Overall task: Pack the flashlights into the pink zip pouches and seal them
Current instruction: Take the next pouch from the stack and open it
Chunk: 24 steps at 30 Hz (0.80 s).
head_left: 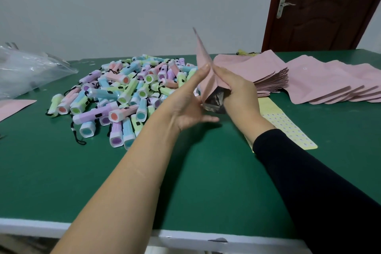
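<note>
Right hand (237,92) grips the raised pink pouch (203,57); left hand (189,107) presses it, fingers straight.

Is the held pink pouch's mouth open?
Yes, the pink zip pouch between the left hand and right hand gapes, showing its dark lining.

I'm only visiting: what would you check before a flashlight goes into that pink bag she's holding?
1. Mouth of the pink zip pouch open: ok, its dark lining shows.
2. Pouch held: ok, the right hand grips it and the left hand touches it with straight fingers.
3. Flashlight in hand: not ok, neither hand holds one.
4. Supply nearby: ok, the flashlight pile lies on the green table beside the left hand.
5. Pouch empty inside: cannot tell, too dark.
</note>
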{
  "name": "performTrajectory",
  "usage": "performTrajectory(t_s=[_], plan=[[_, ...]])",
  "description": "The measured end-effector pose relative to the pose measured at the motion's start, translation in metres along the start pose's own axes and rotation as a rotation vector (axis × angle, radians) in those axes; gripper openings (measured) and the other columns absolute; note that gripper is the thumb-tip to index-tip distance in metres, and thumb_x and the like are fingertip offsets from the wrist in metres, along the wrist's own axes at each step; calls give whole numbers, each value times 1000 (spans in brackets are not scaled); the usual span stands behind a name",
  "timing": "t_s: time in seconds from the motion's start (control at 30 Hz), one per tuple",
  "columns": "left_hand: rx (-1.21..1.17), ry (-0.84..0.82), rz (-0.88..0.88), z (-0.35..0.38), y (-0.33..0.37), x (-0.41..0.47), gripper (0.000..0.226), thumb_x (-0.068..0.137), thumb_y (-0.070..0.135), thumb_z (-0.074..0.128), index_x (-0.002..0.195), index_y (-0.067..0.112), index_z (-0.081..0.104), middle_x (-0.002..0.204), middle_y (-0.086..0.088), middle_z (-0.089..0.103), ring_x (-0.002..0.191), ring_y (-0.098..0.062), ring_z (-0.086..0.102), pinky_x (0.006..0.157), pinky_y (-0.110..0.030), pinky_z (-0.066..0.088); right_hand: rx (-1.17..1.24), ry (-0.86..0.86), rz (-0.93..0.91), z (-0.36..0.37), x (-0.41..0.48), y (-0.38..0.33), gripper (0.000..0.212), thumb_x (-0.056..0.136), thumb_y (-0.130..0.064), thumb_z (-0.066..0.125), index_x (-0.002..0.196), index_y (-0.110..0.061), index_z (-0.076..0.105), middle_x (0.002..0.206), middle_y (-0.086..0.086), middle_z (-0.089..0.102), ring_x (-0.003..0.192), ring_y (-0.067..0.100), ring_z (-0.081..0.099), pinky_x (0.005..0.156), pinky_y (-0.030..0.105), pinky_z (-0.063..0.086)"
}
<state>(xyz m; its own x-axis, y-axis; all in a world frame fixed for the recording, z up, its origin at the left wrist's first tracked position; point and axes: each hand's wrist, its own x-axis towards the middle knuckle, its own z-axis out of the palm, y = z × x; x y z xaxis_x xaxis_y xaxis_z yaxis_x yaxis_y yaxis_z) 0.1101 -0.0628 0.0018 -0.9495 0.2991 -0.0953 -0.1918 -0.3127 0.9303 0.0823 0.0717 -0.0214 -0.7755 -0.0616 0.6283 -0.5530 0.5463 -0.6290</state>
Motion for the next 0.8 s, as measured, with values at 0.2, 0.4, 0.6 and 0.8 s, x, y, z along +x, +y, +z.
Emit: performTrajectory(t_s=[0.2,0.4,0.6,0.8], plan=[[-88,-19,-81,-3,-8,2,78,69,50,70,141,27,50,135,-12,60,120,-34,60,92,-60,50,-136,-26,-55,0,0,-6,79,76,21,47,139,-25,53,145,2,50,137,17,44,109,19,30],[-224,18,-80,-4,-8,3,54,67,39,77,116,19,65,116,-14,71,108,-33,67,97,-58,48,-81,27,57,1,3,-4,72,83,7,54,144,-30,45,132,-1,62,116,23,59,91,26,45],[-294,-7,-65,-3,-8,3,46,68,31,79,110,15,65,119,-16,69,107,-35,67,101,-60,44,-18,80,203,4,5,3,58,85,1,54,139,-21,53,132,2,62,120,23,56,82,11,32],[-282,-42,-122,-5,-6,2,66,70,44,74,128,16,59,125,-16,66,115,-37,63,100,-60,45,-25,51,173,5,4,1,50,88,-11,63,135,-28,56,126,-3,66,113,19,59,80,14,37]])
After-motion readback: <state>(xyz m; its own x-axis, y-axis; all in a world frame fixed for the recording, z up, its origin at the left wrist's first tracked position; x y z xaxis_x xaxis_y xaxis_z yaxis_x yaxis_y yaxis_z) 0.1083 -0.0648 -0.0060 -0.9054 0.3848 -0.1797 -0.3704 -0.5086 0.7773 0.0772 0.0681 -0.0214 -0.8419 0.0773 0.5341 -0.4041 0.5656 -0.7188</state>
